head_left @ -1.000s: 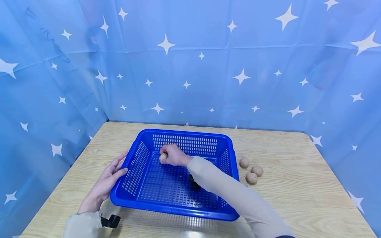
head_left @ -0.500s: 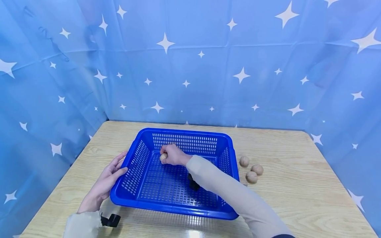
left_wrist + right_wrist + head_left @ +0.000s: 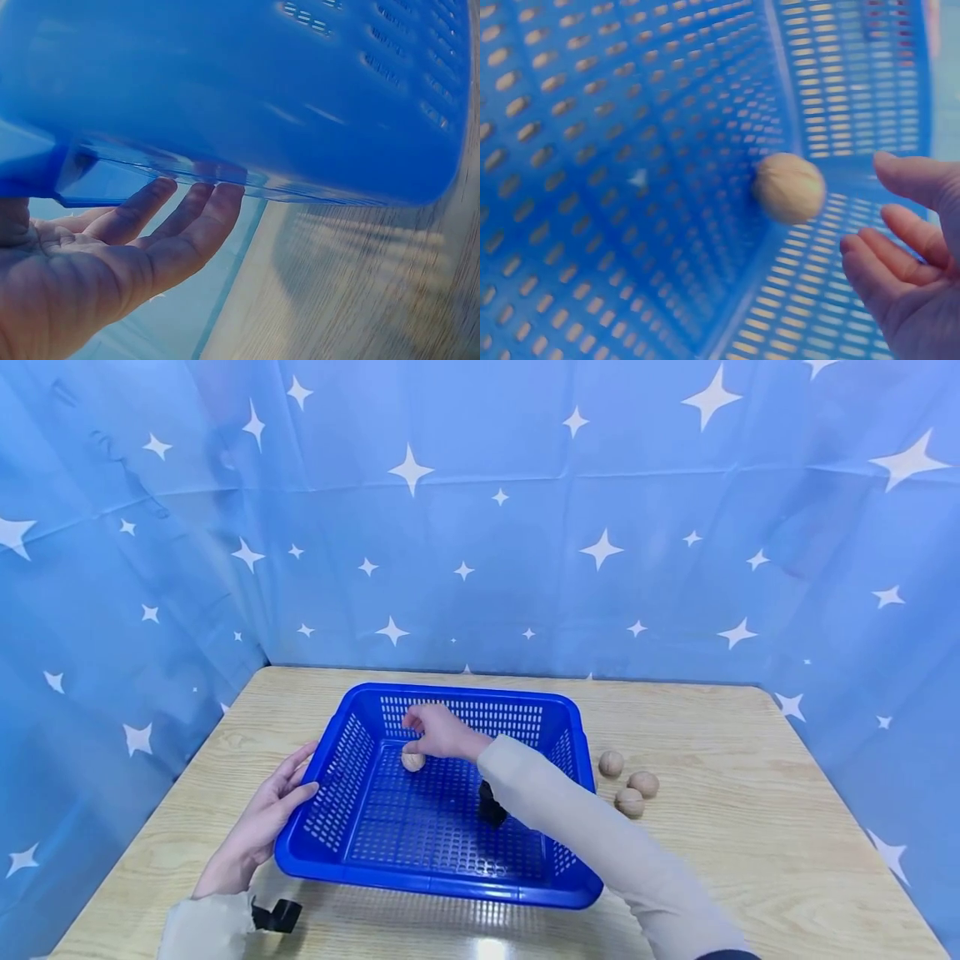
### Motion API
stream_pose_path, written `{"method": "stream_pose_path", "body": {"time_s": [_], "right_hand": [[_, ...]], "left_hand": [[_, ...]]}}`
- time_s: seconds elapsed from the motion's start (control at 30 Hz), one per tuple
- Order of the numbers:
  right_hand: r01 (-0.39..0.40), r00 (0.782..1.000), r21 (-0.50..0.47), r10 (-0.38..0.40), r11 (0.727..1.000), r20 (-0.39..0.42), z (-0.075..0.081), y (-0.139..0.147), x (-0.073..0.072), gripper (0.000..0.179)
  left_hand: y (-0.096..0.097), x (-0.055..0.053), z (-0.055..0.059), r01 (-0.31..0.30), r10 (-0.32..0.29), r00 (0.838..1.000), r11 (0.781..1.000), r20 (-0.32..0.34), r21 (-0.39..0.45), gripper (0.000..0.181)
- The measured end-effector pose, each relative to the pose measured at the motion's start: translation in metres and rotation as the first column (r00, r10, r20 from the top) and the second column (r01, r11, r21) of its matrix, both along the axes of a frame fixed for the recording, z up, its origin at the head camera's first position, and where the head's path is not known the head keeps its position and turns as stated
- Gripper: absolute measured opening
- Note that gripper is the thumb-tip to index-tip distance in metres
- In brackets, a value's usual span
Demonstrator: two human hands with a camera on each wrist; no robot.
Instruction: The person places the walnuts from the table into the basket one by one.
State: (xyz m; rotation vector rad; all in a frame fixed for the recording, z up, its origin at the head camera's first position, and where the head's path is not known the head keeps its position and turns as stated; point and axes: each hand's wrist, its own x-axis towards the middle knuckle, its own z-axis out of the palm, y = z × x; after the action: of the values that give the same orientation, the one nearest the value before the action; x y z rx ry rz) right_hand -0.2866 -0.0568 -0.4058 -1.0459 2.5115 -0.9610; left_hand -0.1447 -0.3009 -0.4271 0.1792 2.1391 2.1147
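A walnut (image 3: pixel 412 762) lies on the floor of the blue plastic basket (image 3: pixel 438 893), near its far left corner. Just above and behind the nut is my right hand (image 3: pixel 444 732), fingers and thumb spread with nothing between them. The right wrist view shows a gap between the walnut (image 3: pixel 790 188) and the right hand (image 3: pixel 915 255). My left hand (image 3: pixel 262 814) holds the basket's left side, thumb at the rim. In the left wrist view the left hand's fingertips (image 3: pixel 229 193) press against the outside of the basket wall.
Several walnuts sit on the wooden table (image 3: pixel 750 810) right of the basket, among them one walnut (image 3: pixel 643 783) farthest right. The right forearm sleeve (image 3: pixel 585 827) crosses over the basket's right side. A blue star-patterned curtain (image 3: pixel 480 527) surrounds the table's back and sides.
My right hand has let go of the walnut and risen slightly off it, its fingers spreading. The walnut stays on the basket floor. The left hand keeps its place.
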Motion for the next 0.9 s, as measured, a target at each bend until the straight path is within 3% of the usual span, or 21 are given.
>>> {"method": "stream_pose_path", "body": {"time_s": [0.33, 0.53, 0.9], "right_hand": [[0.031, 1.0, -0.051, -0.031, 0.998, 0.005, 0.034, 0.034, 0.005, 0.035], [0.086, 0.996, -0.081, -0.086, 0.993, 0.001, 0.042, 0.059, 0.01, 0.036], [0.112, 0.993, -0.143, -0.114, 0.983, -0.004, 0.057, 0.095, 0.019, 0.037]], "left_hand": [[0.001, 0.001, 0.0, 0.001, -0.001, 1.0, 1.0, 0.004, 0.005, 0.064], [0.001, 0.002, 0.001, 0.004, -0.004, 1.0, 1.0, 0.01, 0.007, 0.064], [0.001, 0.003, -0.001, 0.011, -0.012, 1.0, 0.999, 0.008, 0.03, 0.063]]}}
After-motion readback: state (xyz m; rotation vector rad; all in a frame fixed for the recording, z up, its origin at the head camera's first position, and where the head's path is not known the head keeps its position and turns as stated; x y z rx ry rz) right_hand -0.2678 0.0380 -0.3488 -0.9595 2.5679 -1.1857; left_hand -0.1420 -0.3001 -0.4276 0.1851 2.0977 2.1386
